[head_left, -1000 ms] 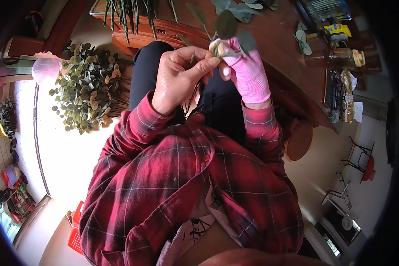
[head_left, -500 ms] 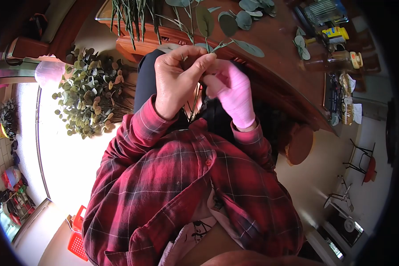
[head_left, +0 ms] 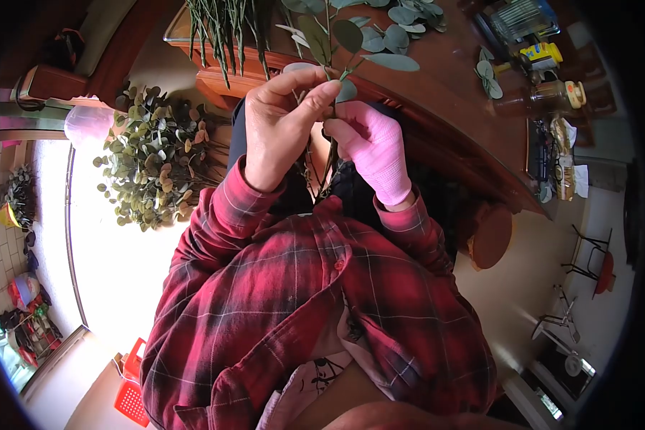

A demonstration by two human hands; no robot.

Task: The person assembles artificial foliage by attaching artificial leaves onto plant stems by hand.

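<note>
A leafy eucalyptus stem [head_left: 390, 62] with grey-green round leaves rises between my hands, its thin lower stalks hanging toward my lap. My bare left hand [head_left: 285, 129] pinches it between thumb and forefinger, just below the leaves. Closed around the stalk a little lower, my right hand [head_left: 371, 147] wears a pink knit glove. Its fingertips are partly hidden, and the two hands nearly touch. Beyond them, on the brown wooden table [head_left: 451, 93], lies a bunch of bare green stems [head_left: 226, 36] overhanging the edge. Loose eucalyptus leaves [head_left: 401, 39] lie farther right.
A large bundle of eucalyptus branches [head_left: 154, 158] lies at my left. Glass jars [head_left: 548, 97] and a yellow-labelled container [head_left: 541, 54] stand on the table's right side. A round wooden stool [head_left: 491, 236] is at my right, a red plastic basket [head_left: 131, 401] at lower left.
The eucalyptus stem has tilted more upright and its leaves have shifted upward. My left hand has moved slightly left; my right hand stays close beside it.
</note>
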